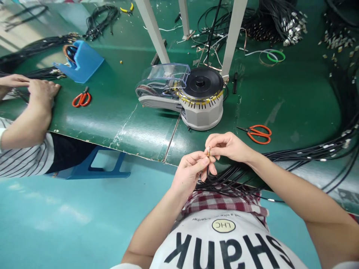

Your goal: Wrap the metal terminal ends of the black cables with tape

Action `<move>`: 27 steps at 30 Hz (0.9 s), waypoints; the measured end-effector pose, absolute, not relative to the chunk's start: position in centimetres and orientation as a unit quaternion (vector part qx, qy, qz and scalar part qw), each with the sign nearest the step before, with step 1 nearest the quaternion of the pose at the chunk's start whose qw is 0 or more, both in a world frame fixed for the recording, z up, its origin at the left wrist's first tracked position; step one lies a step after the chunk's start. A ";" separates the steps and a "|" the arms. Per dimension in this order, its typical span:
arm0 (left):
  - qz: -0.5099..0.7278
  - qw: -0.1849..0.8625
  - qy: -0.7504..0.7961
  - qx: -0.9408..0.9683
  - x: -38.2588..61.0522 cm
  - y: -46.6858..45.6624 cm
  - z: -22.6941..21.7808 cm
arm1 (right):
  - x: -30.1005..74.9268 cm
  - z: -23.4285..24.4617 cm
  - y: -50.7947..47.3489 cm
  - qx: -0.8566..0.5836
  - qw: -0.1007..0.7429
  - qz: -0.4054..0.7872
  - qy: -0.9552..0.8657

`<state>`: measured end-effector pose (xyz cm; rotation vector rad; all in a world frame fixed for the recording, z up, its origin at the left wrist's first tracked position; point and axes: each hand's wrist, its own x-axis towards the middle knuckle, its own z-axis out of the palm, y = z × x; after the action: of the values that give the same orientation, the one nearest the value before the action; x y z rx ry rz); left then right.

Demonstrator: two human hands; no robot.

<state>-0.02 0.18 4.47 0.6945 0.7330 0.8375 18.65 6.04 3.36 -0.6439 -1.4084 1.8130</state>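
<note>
Brass pin (208,151) is being pinched on a black cable (208,171), held close between left hand (190,173) and right hand (228,146), both curled nearly shut, fingertips kept tight; orange scissors (259,134) are left lying at 2 o'clock on the counter (297,104).

A white T-shirt (193,224) with short sleeves carries large black "Shank" lettering, a line of small print and an oval "LHC" badge (223,225). Red-and-white checked cloth (221,201) shows past its hem, and the left hand (189,175) and right hand (227,146) are bare.
</note>
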 end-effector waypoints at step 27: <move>0.337 0.408 0.658 0.535 -5.3 -1.0 4.1 | 33.9 2.1 2.2 -0.671 0.245 0.122 -0.689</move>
<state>-5.33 -0.99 4.08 1.3491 1.6594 0.8506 33.86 2.22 2.09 -1.8309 -1.8806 0.3331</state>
